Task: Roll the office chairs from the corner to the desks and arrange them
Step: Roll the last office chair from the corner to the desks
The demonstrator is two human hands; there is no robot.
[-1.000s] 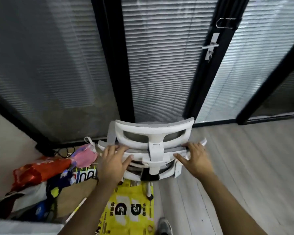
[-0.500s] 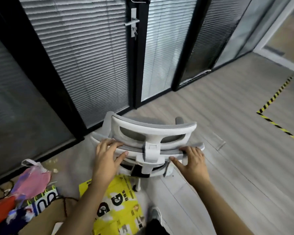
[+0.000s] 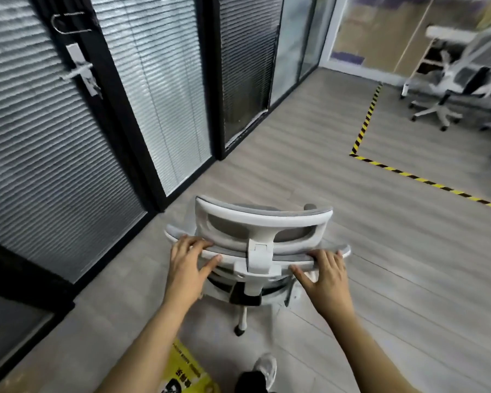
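Chair [image 3: 262, 219] (turned rightward) under both hands

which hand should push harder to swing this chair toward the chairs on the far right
Probably the left hand. It grips the left end of the office chair backrest, the outer side of a rightward turn, so pushing there swings it toward the other chairs. The right hand can pivot.

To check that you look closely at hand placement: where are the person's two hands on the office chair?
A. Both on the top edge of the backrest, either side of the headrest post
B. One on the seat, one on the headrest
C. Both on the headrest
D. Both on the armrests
A: the left hand and right hand rest on the top edge of the office chair backrest, flanking the headrest post.
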